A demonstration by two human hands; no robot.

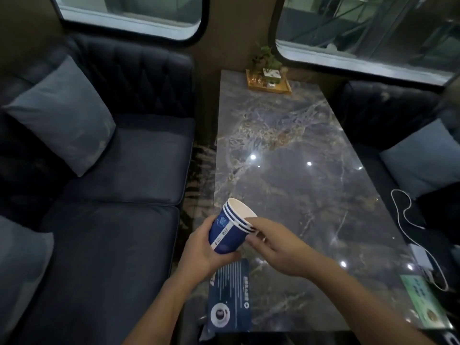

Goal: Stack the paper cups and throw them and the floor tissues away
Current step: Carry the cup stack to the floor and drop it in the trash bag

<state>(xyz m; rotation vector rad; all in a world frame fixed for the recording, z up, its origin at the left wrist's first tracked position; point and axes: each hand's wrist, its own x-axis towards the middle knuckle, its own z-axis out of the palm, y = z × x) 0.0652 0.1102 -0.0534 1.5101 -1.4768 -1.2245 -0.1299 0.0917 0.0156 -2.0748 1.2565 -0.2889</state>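
Note:
A stack of three blue paper cups [230, 231] with white rims is held tilted above the near left edge of the marble table [298, 150]. My left hand [202, 250] wraps around the bottom and side of the stack. My right hand [271, 245] touches the rims on the right side, fingers curled against the stack. No tissues show in this view; the floor is mostly hidden by the table and sofa.
A dark blue sofa [119, 220] with grey pillows stands at left. A blue menu card [230, 297] and a green card [423, 302] lie near the table's front edge. A plant tray [268, 80] sits at the far end. A white charger and cable [420, 255] lie at right.

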